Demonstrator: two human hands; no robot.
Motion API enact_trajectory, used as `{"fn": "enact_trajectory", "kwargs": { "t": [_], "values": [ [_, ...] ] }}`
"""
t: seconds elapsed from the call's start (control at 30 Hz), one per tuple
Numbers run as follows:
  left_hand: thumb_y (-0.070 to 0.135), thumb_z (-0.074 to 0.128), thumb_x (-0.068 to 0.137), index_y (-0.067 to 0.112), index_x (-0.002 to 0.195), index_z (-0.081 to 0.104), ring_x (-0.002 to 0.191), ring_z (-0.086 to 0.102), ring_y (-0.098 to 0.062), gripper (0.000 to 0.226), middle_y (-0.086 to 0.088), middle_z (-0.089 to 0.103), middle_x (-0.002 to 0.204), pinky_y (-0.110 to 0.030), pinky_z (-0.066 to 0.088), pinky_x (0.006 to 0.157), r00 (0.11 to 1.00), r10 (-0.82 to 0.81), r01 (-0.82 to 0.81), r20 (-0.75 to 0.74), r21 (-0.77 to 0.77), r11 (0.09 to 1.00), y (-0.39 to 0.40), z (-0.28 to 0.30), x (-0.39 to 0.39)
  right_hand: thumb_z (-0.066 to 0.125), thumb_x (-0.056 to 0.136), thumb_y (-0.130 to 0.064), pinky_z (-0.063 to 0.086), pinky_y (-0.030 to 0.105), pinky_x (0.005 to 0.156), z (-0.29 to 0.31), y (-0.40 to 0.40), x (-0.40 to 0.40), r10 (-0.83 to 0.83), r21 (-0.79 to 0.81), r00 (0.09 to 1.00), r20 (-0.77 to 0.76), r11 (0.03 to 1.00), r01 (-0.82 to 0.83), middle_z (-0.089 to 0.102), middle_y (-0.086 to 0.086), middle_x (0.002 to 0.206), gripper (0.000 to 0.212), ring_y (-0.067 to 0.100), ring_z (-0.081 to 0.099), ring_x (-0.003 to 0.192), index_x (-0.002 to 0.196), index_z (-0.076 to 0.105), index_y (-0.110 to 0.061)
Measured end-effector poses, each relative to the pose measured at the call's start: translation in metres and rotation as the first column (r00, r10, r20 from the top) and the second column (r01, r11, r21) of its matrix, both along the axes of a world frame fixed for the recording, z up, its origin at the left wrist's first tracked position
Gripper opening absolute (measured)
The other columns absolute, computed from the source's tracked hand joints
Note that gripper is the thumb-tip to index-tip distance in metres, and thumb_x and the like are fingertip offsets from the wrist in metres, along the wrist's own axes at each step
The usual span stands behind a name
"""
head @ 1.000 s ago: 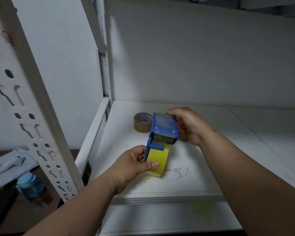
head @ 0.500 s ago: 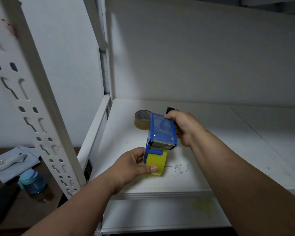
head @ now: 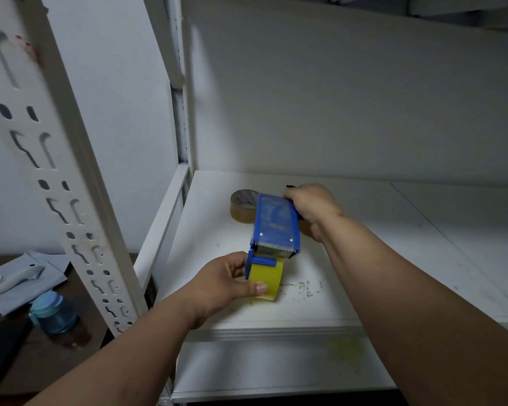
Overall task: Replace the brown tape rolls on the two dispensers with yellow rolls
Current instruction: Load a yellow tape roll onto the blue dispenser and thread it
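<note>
White shelf board inside a white metal rack, scuffed and speckled with dark flecks near the front edge, a faint yellowish stain on the lower shelf beneath. Plain white wall behind and to the left; slotted rack post slanting across the left foreground.

Held above the front half of the board, a blue tape dispenser, toothed cutting edge facing the camera. Right hand clenched around its far end, handle mostly hidden under the fingers. Left hand grasping the yellow tape roll at the dispenser's near end, thumb pressed across the roll's face, fingers behind it. Roll sitting under the blue roller bar, its lower edge close to the board; touching it or not, cannot tell.

Just behind the dispenser, a brown tape roll lying flat on the board, partly hidden by the blue body. A second brownish shape under the right wrist, too hidden to identify.

Off to the left and lower, a dark wooden table carrying a blue-lidded jar, a white handheld device on grey paper, and a black flat object at the edge.

Right side of the board bare and open back to the wall; left side bounded by the rack rail, front edge just below the left wrist.
</note>
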State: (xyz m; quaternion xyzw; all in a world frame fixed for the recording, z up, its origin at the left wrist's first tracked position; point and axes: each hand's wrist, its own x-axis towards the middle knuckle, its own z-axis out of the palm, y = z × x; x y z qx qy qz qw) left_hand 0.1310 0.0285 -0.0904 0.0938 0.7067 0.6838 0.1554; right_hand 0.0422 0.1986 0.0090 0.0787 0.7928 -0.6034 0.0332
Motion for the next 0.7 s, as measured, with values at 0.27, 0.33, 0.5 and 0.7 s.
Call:
{"fn": "enact_trajectory", "kwargs": {
  "t": [0.27,0.33,0.5,0.7],
  "values": [
    [0.006,0.076,0.076,0.01,0.111,0.07,0.099,0.07,-0.018,0.035,-0.008,0.075,0.109,-0.026,0.051,0.088,0.999,0.012,-0.016,0.049,0.095,0.995,-0.002,0.0,-0.004,0.06,0.067,-0.065,0.04,0.033,0.08,-0.013,0.009,0.005,0.167,0.143,0.986,0.012,0.976,-0.167,0.058,0.002,0.102,0.043,0.021,0.055,0.095,0.085,0.058,-0.027],
    [0.004,0.075,0.076,0.007,0.112,0.069,0.097,0.07,-0.02,0.036,-0.011,0.075,0.11,-0.026,0.052,0.086,0.998,0.011,-0.018,0.054,0.125,0.992,-0.003,-0.001,-0.004,0.048,0.071,-0.069,0.04,0.034,0.083,-0.015,0.014,0.005,0.081,0.209,0.995,-0.057,0.976,-0.067,0.05,0.0,0.103,0.039,0.02,0.048,0.094,0.083,0.057,-0.033],
    [0.012,0.076,0.069,0.008,0.111,0.069,0.097,0.069,-0.021,0.043,-0.013,0.074,0.11,-0.025,0.052,0.084,0.998,-0.008,-0.003,0.068,0.159,0.987,-0.004,0.0,-0.005,0.021,0.082,-0.077,0.028,0.032,0.105,-0.037,0.023,0.018,0.269,0.246,0.956,-0.122,0.941,-0.233,0.048,-0.006,0.139,0.073,0.008,0.04,0.124,0.129,0.051,-0.03],
    [0.003,0.071,0.078,0.006,0.116,0.067,0.104,0.067,-0.025,0.039,-0.015,0.072,0.115,-0.034,0.05,0.097,0.997,0.003,-0.015,0.083,0.156,0.988,-0.005,-0.001,-0.004,0.012,0.063,-0.092,0.022,0.033,0.107,-0.058,0.023,0.029,0.257,0.22,0.966,-0.031,0.944,-0.245,0.04,-0.003,0.149,0.103,0.012,0.034,0.135,0.14,0.043,-0.031]
  ]
}}
